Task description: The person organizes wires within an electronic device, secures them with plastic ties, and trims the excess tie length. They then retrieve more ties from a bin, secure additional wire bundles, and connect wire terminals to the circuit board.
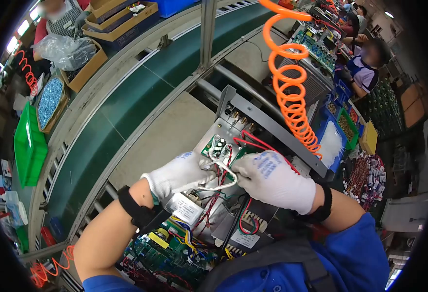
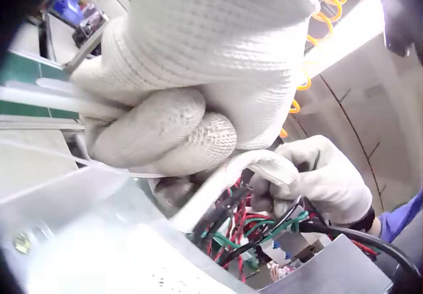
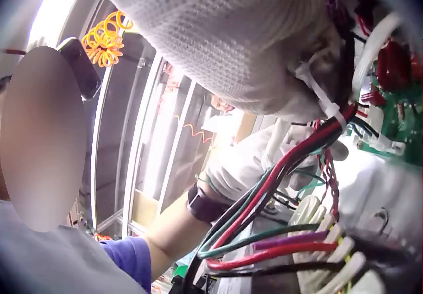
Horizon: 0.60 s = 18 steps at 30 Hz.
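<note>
The person seems to be in the middle of tying wires together. In the right wrist view, a white tie (image 3: 324,99) goes around a bunch of wires (image 3: 287,158), right of the middle. The wires belong to an open metal box (image 1: 222,127) in the middle of the head view.

The right hand (image 1: 275,177) has bent fingers, and its grip seems to pinch the tie's loose end. The left hand (image 1: 182,170) has its fingers curled round a pale strip (image 2: 56,101). A white cord (image 2: 221,187) bends between the two hands.

The next move probably needs a steady pull on the tie, with the wires kept snug and the cord out of the way.

The left arm (image 1: 102,228) reaches up from the lower left, the right arm (image 1: 343,209) in from the lower right. Both hands meet over the box, close together.
</note>
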Each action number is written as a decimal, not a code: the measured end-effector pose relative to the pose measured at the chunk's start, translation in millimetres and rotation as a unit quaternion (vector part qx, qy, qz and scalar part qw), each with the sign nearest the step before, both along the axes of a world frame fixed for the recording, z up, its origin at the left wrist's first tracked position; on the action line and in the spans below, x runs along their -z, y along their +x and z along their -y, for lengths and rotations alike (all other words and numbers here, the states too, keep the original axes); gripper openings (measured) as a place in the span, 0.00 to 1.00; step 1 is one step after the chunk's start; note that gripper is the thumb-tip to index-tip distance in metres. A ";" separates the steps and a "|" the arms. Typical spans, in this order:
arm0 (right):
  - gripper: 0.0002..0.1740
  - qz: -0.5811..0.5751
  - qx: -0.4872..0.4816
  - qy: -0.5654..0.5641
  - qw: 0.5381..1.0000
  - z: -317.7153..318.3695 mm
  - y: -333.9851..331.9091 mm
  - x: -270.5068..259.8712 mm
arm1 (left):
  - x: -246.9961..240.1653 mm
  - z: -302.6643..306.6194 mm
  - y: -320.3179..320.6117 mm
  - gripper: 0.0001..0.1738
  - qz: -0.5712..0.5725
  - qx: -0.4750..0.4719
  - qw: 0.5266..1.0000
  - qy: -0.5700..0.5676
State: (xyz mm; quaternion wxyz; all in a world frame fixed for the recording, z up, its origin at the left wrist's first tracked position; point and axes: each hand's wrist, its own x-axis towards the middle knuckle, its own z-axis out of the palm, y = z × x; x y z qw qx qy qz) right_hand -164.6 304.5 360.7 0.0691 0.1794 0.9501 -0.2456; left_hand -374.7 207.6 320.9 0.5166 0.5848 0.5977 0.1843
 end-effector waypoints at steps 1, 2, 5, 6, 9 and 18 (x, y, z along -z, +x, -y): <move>0.13 -0.002 0.002 0.003 1.000 0.0 -2.4 -0.4 | -2.6 -1.7 5.0 0.10 0.007 -0.015 0.998 -0.061; 0.13 0.018 -0.021 0.018 0.999 -1.0 -5.4 -1.5 | -2.9 1.0 6.6 0.10 0.006 -0.013 0.998 -0.058; 0.13 0.002 -0.038 0.037 0.999 1.6 -5.7 9.1 | 3.2 14.4 7.3 0.08 0.139 -0.053 0.988 -0.029; 0.14 -0.035 -0.033 0.039 0.998 4.2 -6.1 12.7 | 7.8 15.9 7.8 0.08 0.137 -0.053 0.989 -0.028; 0.14 -0.009 -0.019 0.029 0.999 4.5 -11.0 13.5 | 7.8 17.7 8.4 0.08 0.206 -0.058 0.977 -0.001; 0.10 -0.019 0.022 -0.069 0.997 0.8 -7.3 -2.8 | -59.7 20.2 25.5 0.12 0.053 -0.215 0.975 0.033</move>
